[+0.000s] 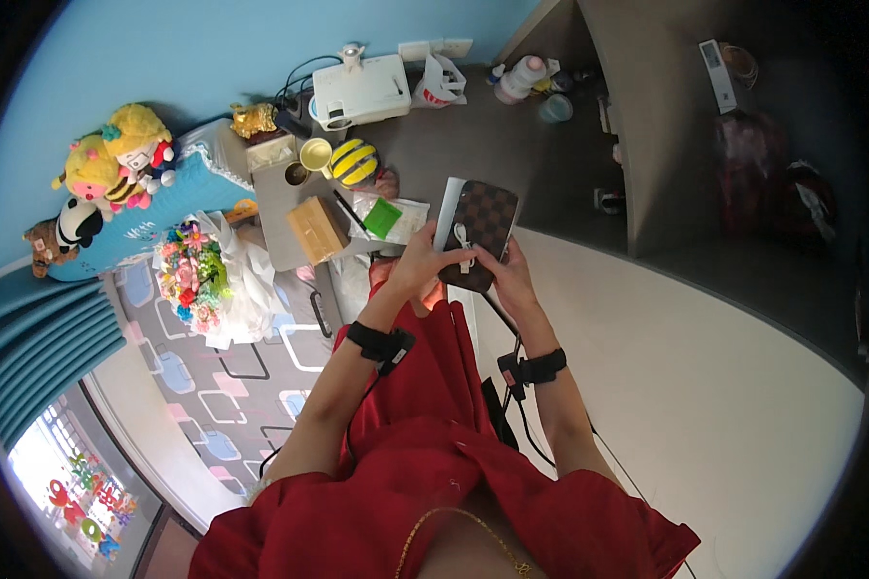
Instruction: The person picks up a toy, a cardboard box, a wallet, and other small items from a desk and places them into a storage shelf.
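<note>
Both my hands hold a brown checkered pouch or case [486,210] together with a pale flat item [445,210] that shows along its left edge. A small bundled white cable [463,242] lies on the checkered face. My left hand [427,262] grips the left side, its thumb across the lower part near the cable. At the right edge, my right hand [510,275] has its thumb on the face near the bottom. Both items are held in the air before the desk, above my red clothing. My fingers behind them are mostly hidden.
On the grey desk [434,145] stand a cardboard box [316,230], a green packet [382,218], a yellow and black striped object [355,162], a yellow mug [316,153] and a white projector [361,90]. A flower bouquet [196,275] lies at left; dark shelves [622,145] stand at right.
</note>
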Available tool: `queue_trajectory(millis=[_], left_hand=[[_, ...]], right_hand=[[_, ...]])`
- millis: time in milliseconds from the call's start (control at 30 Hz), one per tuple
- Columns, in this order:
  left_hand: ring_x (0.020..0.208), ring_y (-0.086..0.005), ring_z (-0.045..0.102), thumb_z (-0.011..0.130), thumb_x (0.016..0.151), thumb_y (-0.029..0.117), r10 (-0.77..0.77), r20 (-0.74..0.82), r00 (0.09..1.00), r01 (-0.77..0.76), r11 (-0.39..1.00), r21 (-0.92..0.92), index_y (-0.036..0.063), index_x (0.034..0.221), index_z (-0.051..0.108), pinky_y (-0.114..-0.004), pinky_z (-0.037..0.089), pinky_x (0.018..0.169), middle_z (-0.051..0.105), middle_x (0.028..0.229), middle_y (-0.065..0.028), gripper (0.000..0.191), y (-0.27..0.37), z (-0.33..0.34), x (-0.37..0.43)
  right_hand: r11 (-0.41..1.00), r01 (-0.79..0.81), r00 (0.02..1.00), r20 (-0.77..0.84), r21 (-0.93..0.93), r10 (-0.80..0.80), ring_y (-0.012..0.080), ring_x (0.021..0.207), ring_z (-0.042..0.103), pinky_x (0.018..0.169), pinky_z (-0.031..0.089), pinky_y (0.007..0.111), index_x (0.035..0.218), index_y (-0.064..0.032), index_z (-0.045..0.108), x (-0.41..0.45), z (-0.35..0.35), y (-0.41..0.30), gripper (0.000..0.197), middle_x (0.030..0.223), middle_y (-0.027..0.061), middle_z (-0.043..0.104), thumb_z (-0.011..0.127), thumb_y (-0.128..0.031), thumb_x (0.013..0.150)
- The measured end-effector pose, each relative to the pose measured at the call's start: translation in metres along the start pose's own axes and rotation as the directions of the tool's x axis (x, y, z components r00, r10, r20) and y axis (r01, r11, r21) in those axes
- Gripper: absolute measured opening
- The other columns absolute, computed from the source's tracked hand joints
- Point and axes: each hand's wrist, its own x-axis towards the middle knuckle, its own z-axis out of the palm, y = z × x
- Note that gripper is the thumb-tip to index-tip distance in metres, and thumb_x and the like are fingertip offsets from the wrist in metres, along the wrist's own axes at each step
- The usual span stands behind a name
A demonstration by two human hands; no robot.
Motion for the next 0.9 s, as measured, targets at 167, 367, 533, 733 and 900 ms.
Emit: queue_trajectory(millis=[167, 367, 533, 733, 900], left_hand=[[0.081, -0.0134, 0.057, 0.074, 0.070, 0.014, 0.053, -0.023, 0.998, -0.054, 0.995, -0.084, -0.0045, 0.109, 0.051, -0.025, 0.047, 0.071, 0.060, 0.092, -0.0087, 0.049, -0.004, 0.004, 0.003], [0.079, -0.0130, 0.057, 0.073, 0.070, 0.012, 0.051, -0.082, 0.995, -0.055, 0.997, -0.045, -0.0035, 0.104, 0.052, -0.025, 0.047, 0.071, 0.059, 0.089, -0.0061, 0.043, -0.016, -0.003, 0.005], [0.084, -0.0141, 0.056, 0.074, 0.071, 0.013, 0.055, -0.044, 0.998, -0.056, 0.998, -0.039, -0.0039, 0.111, 0.049, -0.026, 0.047, 0.073, 0.059, 0.094, -0.0068, 0.050, -0.029, -0.019, 0.005], [0.089, -0.0139, 0.056, 0.077, 0.068, 0.013, 0.043, -0.089, 0.995, -0.047, 0.998, -0.044, -0.0037, 0.112, 0.049, -0.027, 0.048, 0.076, 0.060, 0.100, -0.0098, 0.055, -0.050, -0.026, 0.006], [0.085, -0.0134, 0.057, 0.077, 0.069, 0.014, 0.017, -0.199, 0.980, -0.028, 0.998, -0.050, -0.0026, 0.111, 0.048, -0.027, 0.048, 0.075, 0.060, 0.093, -0.0089, 0.053, -0.072, -0.026, 0.007]], right_hand=[[0.999, -0.046, 0.999, 0.016, -0.010, 0.046, 0.0163, 0.099, 0.052, 0.086, 0.042, 0.028, 0.117, -0.0007, 0.045, 0.012, -0.021, 0.017, 0.044, 0.107, 0.0083, 0.056, 0.065, -0.022, 0.083], [0.997, -0.083, 0.987, 0.139, -0.001, 0.083, 0.0148, 0.096, 0.053, 0.080, 0.045, 0.026, 0.119, -0.0025, 0.045, 0.010, -0.011, 0.001, 0.044, 0.106, 0.0077, 0.056, 0.063, -0.023, 0.084], [0.990, -0.132, 0.985, 0.104, -0.043, 0.136, 0.0133, 0.084, 0.058, 0.073, 0.048, 0.027, 0.113, -0.0029, 0.051, 0.011, -0.008, 0.010, 0.034, 0.093, 0.0058, 0.061, 0.064, -0.015, 0.084], [0.977, -0.211, 0.972, 0.095, -0.036, 0.213, 0.0160, 0.092, 0.059, 0.079, 0.049, 0.030, 0.114, -0.0067, 0.049, 0.012, 0.001, 0.025, 0.031, 0.102, 0.0057, 0.061, 0.061, -0.009, 0.085], [0.968, -0.248, 0.960, 0.124, -0.046, 0.252, 0.0155, 0.097, 0.056, 0.082, 0.047, 0.030, 0.117, -0.0060, 0.047, 0.026, 0.000, 0.048, 0.034, 0.107, 0.0050, 0.058, 0.059, -0.007, 0.086]])
